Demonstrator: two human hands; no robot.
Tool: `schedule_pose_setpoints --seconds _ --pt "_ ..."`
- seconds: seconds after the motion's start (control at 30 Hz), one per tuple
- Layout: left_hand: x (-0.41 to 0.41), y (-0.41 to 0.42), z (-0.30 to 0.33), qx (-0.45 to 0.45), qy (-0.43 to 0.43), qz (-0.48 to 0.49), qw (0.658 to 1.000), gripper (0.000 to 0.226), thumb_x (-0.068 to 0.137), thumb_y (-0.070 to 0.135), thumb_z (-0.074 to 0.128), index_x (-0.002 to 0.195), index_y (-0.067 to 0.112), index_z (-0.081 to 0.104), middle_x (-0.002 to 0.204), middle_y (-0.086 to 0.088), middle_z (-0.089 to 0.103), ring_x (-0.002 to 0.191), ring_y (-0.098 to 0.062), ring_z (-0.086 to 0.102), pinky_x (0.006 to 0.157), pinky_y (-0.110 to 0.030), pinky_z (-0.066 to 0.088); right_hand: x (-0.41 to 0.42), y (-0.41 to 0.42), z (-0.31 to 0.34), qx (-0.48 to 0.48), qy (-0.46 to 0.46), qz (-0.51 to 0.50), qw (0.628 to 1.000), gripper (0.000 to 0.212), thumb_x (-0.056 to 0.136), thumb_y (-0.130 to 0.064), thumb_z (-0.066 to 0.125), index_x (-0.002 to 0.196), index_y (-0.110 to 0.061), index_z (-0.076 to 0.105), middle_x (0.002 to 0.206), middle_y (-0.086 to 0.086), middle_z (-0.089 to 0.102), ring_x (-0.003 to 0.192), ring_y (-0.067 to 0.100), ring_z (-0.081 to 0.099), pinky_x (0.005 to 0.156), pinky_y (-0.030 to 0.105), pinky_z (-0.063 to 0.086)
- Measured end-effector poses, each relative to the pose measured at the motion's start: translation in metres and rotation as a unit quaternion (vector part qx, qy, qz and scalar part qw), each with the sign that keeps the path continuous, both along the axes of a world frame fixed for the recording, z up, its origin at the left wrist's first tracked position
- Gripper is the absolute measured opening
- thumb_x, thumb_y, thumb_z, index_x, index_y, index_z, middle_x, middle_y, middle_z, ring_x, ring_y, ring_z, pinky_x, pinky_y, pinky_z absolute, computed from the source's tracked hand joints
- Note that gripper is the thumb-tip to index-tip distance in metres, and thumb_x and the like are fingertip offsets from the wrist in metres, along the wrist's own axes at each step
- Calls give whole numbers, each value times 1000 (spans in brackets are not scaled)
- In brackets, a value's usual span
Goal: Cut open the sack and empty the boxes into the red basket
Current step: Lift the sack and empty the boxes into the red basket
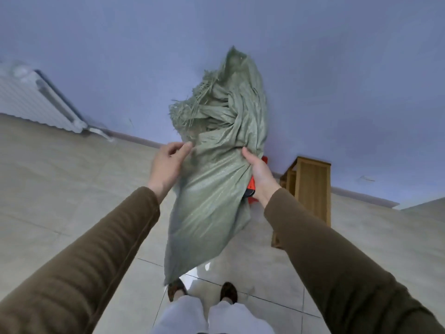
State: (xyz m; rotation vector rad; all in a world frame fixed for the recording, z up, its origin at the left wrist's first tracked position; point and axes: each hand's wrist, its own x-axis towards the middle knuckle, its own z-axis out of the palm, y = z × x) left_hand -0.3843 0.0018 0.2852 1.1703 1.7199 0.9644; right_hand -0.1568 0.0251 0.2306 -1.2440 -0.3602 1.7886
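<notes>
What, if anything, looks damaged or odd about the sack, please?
The green woven sack has a frayed, ragged top edge with loose strands hanging out. Its upper part is bunched and twisted above the right hand.

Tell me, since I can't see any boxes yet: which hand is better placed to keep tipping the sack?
Probably the right hand: it grips the gathered green sack mid-body, beside the red basket. The left hand only pinches loose fabric at the edge.

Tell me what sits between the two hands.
In the head view, the green sack fills the stretch between the left hand and the right hand. Both hands touch the sack, one on each side.
</notes>
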Motion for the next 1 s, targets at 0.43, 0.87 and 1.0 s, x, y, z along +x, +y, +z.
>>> schedule_pose_setpoints --seconds 0.43,0.87,1.0 --pt "-148 -88 -120 -381 -102 -54 917 78 86 36 82 148 10 44 132 -9 63 105 -23 65 94 -37 45 -50 61 -28 -59 4 -82 995 48 95 -38 74 133 -8 69 126 17 75 111 37 75 88 51 63" --pt "-189 -3 -62 -73 -162 49 983 27 106 6 47 102 22 68 90 9 75 76 -3 69 73 -19 58 -80 93 -68 -173 -106 18 979 16 107 -22 58 92 -14 56 77 2 52 29 9 43 32 17 38" --pt "-158 35 -38 -29 -175 20 984 29 104 6 48 87 23 65 80 13 70 73 0 66 70 -16 54 -82 108 -96 -168 -62 19 984 14 109 -14 53 96 -12 57 82 3 57 31 9 43 32 18 31"
